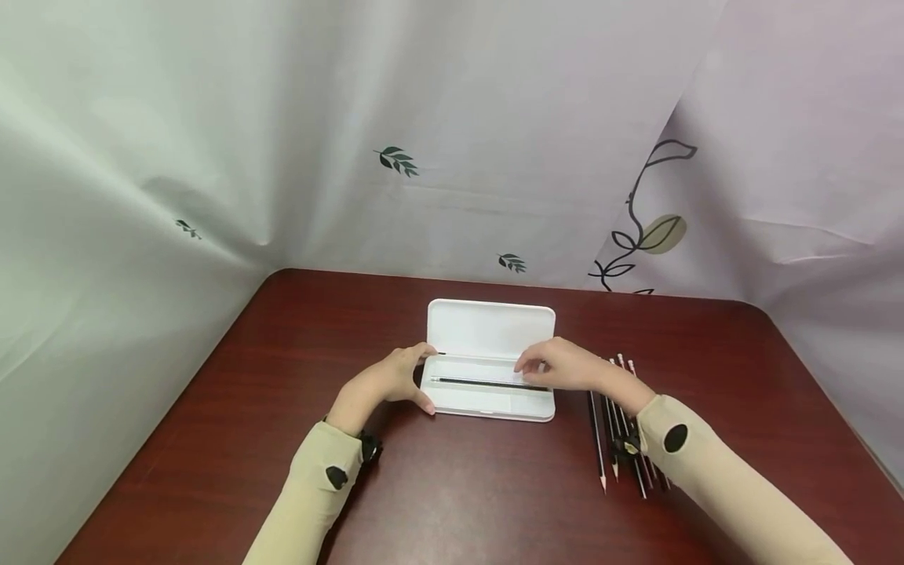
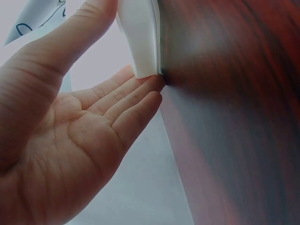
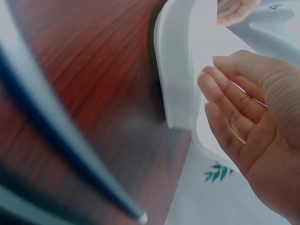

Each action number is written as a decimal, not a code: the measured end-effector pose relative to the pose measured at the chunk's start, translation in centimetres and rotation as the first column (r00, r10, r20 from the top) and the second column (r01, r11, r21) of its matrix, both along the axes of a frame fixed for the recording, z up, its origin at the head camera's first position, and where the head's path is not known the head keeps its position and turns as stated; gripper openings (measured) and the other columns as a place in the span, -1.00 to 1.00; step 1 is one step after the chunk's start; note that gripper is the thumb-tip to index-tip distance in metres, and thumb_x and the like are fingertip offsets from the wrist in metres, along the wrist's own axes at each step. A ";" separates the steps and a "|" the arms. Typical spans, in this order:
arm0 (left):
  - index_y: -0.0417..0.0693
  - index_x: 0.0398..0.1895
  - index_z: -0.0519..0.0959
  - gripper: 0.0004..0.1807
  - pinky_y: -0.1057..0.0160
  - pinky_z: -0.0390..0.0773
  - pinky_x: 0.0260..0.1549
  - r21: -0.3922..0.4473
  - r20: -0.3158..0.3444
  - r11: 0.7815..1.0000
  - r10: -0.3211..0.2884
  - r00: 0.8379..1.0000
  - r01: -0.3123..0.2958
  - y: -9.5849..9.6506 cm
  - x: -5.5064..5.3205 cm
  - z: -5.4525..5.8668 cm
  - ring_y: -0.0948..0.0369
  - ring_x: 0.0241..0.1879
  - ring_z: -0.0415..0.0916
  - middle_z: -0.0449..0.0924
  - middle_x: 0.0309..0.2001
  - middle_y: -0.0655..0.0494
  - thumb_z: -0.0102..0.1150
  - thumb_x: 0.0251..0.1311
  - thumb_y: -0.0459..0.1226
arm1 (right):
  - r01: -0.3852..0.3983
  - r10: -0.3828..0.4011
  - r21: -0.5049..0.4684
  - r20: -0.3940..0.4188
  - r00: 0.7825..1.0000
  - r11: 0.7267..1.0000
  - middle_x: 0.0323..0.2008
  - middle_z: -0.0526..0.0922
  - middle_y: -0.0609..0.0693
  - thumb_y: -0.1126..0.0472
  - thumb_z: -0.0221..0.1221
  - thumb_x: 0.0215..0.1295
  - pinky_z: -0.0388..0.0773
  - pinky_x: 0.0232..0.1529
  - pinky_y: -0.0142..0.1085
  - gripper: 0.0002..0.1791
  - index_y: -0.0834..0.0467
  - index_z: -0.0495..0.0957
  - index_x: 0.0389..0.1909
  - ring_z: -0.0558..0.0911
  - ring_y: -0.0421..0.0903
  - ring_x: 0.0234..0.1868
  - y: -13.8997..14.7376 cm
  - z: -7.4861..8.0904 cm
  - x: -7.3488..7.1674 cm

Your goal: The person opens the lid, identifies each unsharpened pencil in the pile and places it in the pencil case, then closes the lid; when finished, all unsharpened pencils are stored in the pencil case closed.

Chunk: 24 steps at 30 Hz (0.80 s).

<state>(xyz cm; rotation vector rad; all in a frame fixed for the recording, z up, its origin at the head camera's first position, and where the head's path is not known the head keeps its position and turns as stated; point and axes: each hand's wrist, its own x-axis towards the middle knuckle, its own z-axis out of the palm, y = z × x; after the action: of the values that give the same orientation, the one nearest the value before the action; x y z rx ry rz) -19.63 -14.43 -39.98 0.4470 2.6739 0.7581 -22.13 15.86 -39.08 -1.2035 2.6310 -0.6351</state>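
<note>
A white pencil case [image 1: 466, 401] lies on the table with its lid [image 1: 490, 326] raised at the back. One black pencil [image 1: 480, 383] lies lengthwise inside it. My left hand [image 1: 391, 377] holds the case's left end, thumb at the front corner and fingers toward the back. In the left wrist view, the fingertips [image 2: 152, 96] touch the white end of the case. Over the right part of the case is my right hand [image 1: 561, 365], covering some of the interior. Its fingers [image 3: 234, 101] are loosely bent in the right wrist view, with nothing between them.
Several dark pencils [image 1: 597, 431] lie on the table right of the case, under the right forearm, most points toward the front. The dark red wooden table [image 1: 494, 494] ends at a pale curtain [image 1: 452, 204] with leaf prints, behind and at the sides.
</note>
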 end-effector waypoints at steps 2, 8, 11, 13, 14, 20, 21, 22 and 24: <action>-0.13 0.21 0.31 0.01 0.07 0.32 0.17 -0.001 -0.005 1.000 -0.005 1.000 0.005 -0.1 0.0 0.0 0.04 0.24 0.31 0.43 0.19 -0.15 0.61 -0.46 -0.13 | 0.010 -0.011 -0.009 -0.012 1.000 1.000 -0.41 0.63 -0.21 0.25 0.19 0.20 0.53 -0.34 -0.40 -0.85 0.12 0.65 -0.23 0.53 -0.33 -0.39 0.8 0.1 0.3; -0.15 0.21 0.31 0.01 0.06 0.32 0.17 0.001 -0.014 1.000 -0.008 1.000 0.008 -0.4 0.1 -0.1 0.02 0.24 0.31 0.43 0.19 -0.16 0.61 -0.45 -0.13 | 0.051 -0.053 -0.033 -0.050 0.997 0.998 -0.43 0.64 -0.19 0.28 0.21 0.18 0.54 -0.36 -0.40 -0.85 0.14 0.64 -0.22 0.54 -0.35 -0.41 3.4 0.1 1.1; -0.15 0.21 0.31 0.00 0.05 0.32 0.17 0.008 -0.010 1.000 -0.009 1.000 0.009 -0.4 0.2 -0.1 0.01 0.23 0.32 0.43 0.19 -0.17 0.61 -0.44 -0.14 | 0.080 -0.082 -0.047 -0.042 0.996 0.996 -0.42 0.65 -0.15 0.28 0.23 0.17 0.55 -0.37 -0.38 -0.85 0.15 0.64 -0.23 0.54 -0.34 -0.40 4.8 0.0 1.6; -0.15 0.21 0.30 0.01 0.05 0.32 0.17 0.011 -0.007 1.000 -0.010 1.000 0.010 -0.4 0.2 -0.1 0.01 0.23 0.32 0.42 0.19 -0.17 0.61 -0.44 -0.14 | 0.108 -0.109 -0.054 -0.030 0.994 0.993 -0.42 0.65 -0.13 0.27 0.24 0.17 0.55 -0.37 -0.39 -0.85 0.16 0.63 -0.22 0.55 -0.34 -0.40 5.7 -0.1 2.0; -0.16 0.21 0.30 0.01 0.05 0.32 0.17 0.013 -0.007 1.000 -0.010 1.000 0.010 -0.3 0.3 -0.1 0.01 0.23 0.33 0.42 0.19 -0.17 0.61 -0.44 -0.14 | 0.121 -0.123 -0.060 -0.028 0.992 0.991 -0.42 0.65 -0.14 0.28 0.24 0.16 0.55 -0.38 -0.39 -0.84 0.16 0.63 -0.22 0.55 -0.33 -0.41 6.2 -0.1 2.2; -0.16 0.20 0.31 0.00 0.07 0.33 0.17 0.024 -0.006 1.000 -0.010 1.000 0.010 0.0 0.4 0.0 0.03 0.21 0.36 0.43 0.18 -0.17 0.61 -0.45 -0.15 | 0.269 -0.278 -0.103 -0.081 0.957 0.958 -0.49 0.63 -0.18 0.36 0.29 0.04 0.54 -0.44 -0.37 -0.83 0.22 0.63 -0.29 0.58 -0.29 -0.45 8.7 -0.4 3.9; -0.16 0.20 0.31 0.00 0.07 0.33 0.17 0.025 -0.003 1.000 -0.011 1.000 0.011 0.1 0.4 0.1 0.03 0.21 0.36 0.43 0.18 -0.17 0.61 -0.45 -0.15 | 0.308 -0.317 -0.110 -0.083 0.945 0.945 -0.50 0.63 -0.18 0.36 0.30 0.03 0.54 -0.44 -0.37 -0.84 0.22 0.63 -0.30 0.58 -0.28 -0.45 9.1 -0.4 4.2; -0.16 0.21 0.31 0.00 0.07 0.33 0.17 0.021 -0.005 1.000 -0.014 1.000 0.014 0.1 0.3 0.1 0.03 0.21 0.35 0.43 0.18 -0.17 0.61 -0.45 -0.15 | 0.348 -0.358 -0.114 -0.080 0.930 0.931 -0.51 0.62 -0.18 0.35 0.31 0.03 0.53 -0.45 -0.37 -0.84 0.21 0.63 -0.31 0.58 -0.28 -0.46 9.4 -0.5 4.5; -0.16 0.21 0.30 0.01 0.06 0.33 0.17 0.015 -0.005 1.000 -0.018 1.000 0.018 0.2 0.2 0.2 0.03 0.22 0.35 0.43 0.18 -0.17 0.61 -0.45 -0.14 | 0.416 -0.425 -0.119 -0.064 0.903 0.902 -0.52 0.61 -0.16 0.34 0.31 0.02 0.50 -0.47 -0.37 -0.85 0.21 0.62 -0.33 0.56 -0.25 -0.48 10.0 -0.6 5.1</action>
<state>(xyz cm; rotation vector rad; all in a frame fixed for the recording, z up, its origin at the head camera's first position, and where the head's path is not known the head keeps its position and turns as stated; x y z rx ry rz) -19.40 -14.26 -39.77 0.4772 2.6665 0.7739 -17.06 25.83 -39.66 -0.6911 2.9955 -0.8104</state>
